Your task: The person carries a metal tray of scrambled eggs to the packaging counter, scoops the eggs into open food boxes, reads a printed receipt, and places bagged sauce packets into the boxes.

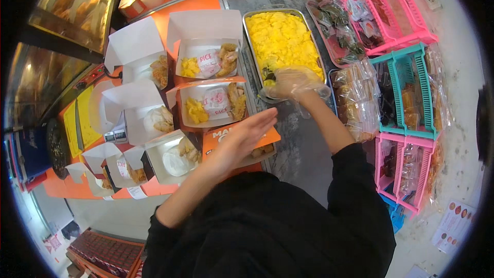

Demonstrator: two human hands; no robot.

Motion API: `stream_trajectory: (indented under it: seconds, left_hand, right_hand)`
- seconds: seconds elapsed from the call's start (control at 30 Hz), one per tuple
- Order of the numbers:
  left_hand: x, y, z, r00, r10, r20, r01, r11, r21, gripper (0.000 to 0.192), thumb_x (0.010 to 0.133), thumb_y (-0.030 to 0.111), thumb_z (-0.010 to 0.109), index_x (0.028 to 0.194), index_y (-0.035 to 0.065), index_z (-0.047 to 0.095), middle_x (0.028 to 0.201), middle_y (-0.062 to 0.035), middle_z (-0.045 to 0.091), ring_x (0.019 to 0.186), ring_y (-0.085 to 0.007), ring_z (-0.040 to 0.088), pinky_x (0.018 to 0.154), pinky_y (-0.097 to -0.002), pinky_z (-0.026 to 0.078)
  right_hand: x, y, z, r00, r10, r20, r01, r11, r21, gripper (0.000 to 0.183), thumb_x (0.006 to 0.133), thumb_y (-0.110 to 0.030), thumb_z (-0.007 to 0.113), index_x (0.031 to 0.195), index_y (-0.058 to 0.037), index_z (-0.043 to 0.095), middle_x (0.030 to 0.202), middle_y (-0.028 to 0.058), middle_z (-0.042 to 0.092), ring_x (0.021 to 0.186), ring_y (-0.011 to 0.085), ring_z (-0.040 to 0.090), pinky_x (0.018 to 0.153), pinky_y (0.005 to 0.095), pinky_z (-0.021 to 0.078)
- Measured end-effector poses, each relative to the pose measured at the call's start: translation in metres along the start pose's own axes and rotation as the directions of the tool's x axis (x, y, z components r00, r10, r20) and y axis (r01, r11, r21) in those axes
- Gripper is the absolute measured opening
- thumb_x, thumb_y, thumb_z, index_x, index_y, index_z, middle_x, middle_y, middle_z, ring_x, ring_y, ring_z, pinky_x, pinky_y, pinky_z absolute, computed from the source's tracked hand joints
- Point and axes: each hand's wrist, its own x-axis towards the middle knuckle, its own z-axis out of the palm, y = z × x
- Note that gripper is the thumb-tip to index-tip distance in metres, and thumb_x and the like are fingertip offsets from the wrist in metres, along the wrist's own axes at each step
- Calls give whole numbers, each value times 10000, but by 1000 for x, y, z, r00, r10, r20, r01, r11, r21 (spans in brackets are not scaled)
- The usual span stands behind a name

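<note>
My right hand (291, 83), in a clear plastic glove, reaches into the near end of a metal tray of scrambled egg (285, 42); its fingers touch or hold some egg, but the glove hides the grip. My left hand (251, 131) is bare and flat, fingers together, over an orange printed lid (216, 141) of a food box. Beyond it stand open paper boxes, one (193, 121) and another (179, 65), each holding egg, a wrapped rice portion and fried chicken. Fried chicken pieces show in the box beneath the orange lid.
More open boxes with chicken, one (131, 119) among them, stand at left beside a heated display case (73, 15). To the right are a tray of packets (335, 34), bagged items (355, 100), and pink (409, 7) and teal (397, 92) plastic baskets.
</note>
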Motion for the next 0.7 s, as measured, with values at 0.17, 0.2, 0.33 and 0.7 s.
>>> stream_trajectory:
  seconds: [0.17, 0.2, 0.33, 0.7]
  left_hand:
    - [-98, 92, -61, 902, 399, -166, -183, 700, 690, 696, 859, 462, 472, 1317, -57, 399, 1322, -170, 467, 1239, -235, 439, 1068, -378, 272]
    - [-123, 104, -87, 828, 497, -259, -141, 632, 762, 670, 864, 457, 469, 1322, -29, 410, 1324, -147, 471, 1240, -210, 435, 1060, -363, 273]
    - [-148, 134, -134, 656, 639, -403, 19, 519, 854, 553, 883, 314, 447, 1333, -5, 406, 1335, -149, 459, 1251, -248, 422, 1062, -362, 274]
    - [-158, 140, -180, 671, 694, -260, -38, 382, 923, 380, 893, 167, 451, 1244, 31, 501, 1281, -106, 473, 1185, -216, 465, 1006, -332, 341]
  right_hand:
    - [-4, 24, 7, 969, 6, -246, 51, 973, 224, 647, 722, -571, 616, 1045, -11, 625, 1025, 209, 636, 962, 336, 609, 843, 412, 455]
    - [-4, 14, 5, 952, -8, -307, 93, 961, 262, 678, 708, -593, 626, 1057, -12, 611, 1032, 203, 634, 972, 339, 602, 848, 412, 451]
    - [5, 50, 23, 883, 93, -460, 104, 917, 385, 763, 679, -619, 654, 1147, -22, 564, 1096, 189, 620, 1025, 334, 582, 868, 405, 442]
    - [-32, 33, 21, 843, 470, -262, -290, 807, 514, 966, 711, -846, 309, 976, 13, 662, 936, 231, 651, 873, 369, 630, 741, 453, 464]
